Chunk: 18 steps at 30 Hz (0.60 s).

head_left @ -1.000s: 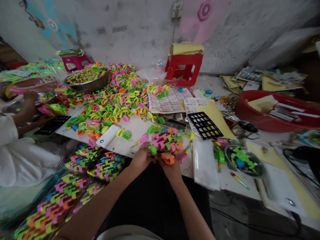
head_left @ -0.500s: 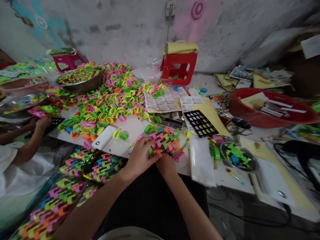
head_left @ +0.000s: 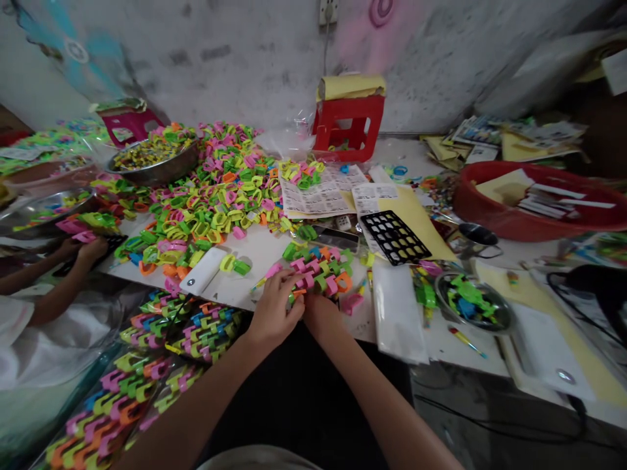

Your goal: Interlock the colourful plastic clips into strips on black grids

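Observation:
At the table's near edge stands a block of bright plastic loop-shaped pieces [head_left: 321, 271], pink, green, yellow, orange and blue, set in rows. A bit of dark edge shows under it. My left hand [head_left: 274, 307] is closed at the block's near left corner, its fingers bent over the pieces and the thumb beside an orange one. My right hand [head_left: 323, 318] is against the block's near side, and its fingers are hidden behind the hand and the pieces. A pink piece [head_left: 351, 303] lies just right of the block.
A large heap of loose pieces [head_left: 210, 202] spreads behind, near a white power bank [head_left: 202, 269]. Rightward lie a black grid tray [head_left: 394, 236], clear plastic bags [head_left: 399, 313], a metal bowl [head_left: 443, 287] and a red basin [head_left: 514, 225]. A co-worker's hand [head_left: 91, 251] is at far left.
The view has shifted slightly. My left thumb and fingers have moved a little at the block's near corner. The co-worker's hand at the left has moved and now meets a pink piece.

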### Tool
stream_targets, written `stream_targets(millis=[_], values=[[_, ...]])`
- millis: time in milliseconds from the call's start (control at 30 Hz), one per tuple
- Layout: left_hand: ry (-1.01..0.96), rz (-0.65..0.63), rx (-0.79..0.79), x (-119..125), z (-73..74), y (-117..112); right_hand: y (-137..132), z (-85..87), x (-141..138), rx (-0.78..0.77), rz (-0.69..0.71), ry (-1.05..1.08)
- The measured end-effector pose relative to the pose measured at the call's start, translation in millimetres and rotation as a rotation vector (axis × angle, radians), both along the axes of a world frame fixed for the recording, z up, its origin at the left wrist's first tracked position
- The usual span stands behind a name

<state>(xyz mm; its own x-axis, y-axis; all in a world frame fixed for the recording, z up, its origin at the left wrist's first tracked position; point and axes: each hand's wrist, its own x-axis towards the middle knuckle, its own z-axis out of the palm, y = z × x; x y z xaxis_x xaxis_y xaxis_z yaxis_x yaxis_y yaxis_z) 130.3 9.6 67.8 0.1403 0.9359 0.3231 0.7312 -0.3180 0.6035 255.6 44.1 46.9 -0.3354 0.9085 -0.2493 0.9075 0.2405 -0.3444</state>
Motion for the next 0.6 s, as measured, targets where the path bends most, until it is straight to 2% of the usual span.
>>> stream_targets(millis=[167, 300, 433, 500, 600], values=[[0.035, 0.061, 0.035, 7.1, -1.8, 1.7, 4.4, -9.6, 3.6, 0.016, 0.003, 0.088], [0.006, 0.064, -0.002, 7.1, 3.7, 5.1, -8.7, -17.8, 12.8, 0.054, -0.041, 0.179], [-0.021, 0.076, -0.029, 7.6, 8.6, 7.8, -25.7, -29.4, 16.3, 0.264, -0.118, 0.343], [-0.02, 0.081, -0.031, 9.5, 8.5, 8.5, -30.3, -33.6, 14.7, 0.35, -0.154, 0.338], [-0.018, 0.088, -0.025, 12.2, 5.7, 8.5, -30.6, -35.9, 11.8, 0.364, -0.179, 0.266]])
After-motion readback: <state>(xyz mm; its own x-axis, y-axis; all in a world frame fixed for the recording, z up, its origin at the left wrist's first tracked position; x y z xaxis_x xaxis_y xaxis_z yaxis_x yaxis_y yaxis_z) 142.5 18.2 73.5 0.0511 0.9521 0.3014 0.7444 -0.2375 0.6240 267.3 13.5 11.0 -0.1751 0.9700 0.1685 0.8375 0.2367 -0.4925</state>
